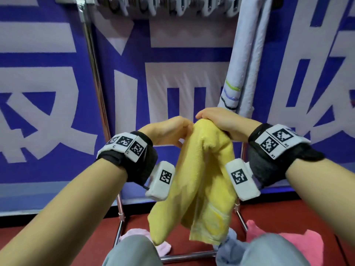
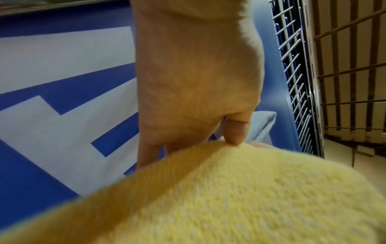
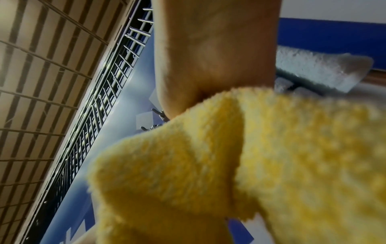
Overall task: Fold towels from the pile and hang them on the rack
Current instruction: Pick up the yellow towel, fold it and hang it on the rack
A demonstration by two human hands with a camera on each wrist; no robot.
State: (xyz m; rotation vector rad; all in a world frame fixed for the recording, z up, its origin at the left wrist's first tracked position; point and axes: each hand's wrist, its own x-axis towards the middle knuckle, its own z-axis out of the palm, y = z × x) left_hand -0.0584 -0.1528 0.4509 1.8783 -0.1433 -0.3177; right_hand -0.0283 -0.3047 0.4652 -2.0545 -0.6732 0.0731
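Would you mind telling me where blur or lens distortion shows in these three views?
Head view: mostly sharp, rack pole bowed by the wide lens. Left wrist view: yellow towel blurred up close, left hand clearer. Right wrist view: towel soft, right hand blurred.

light was even and fairly bright in the head view, with straight lines bowing toward the edges. both wrist views were soft, the yellow towel (image 2: 229, 198) close to the lens blurred, and the right wrist view dimmer.
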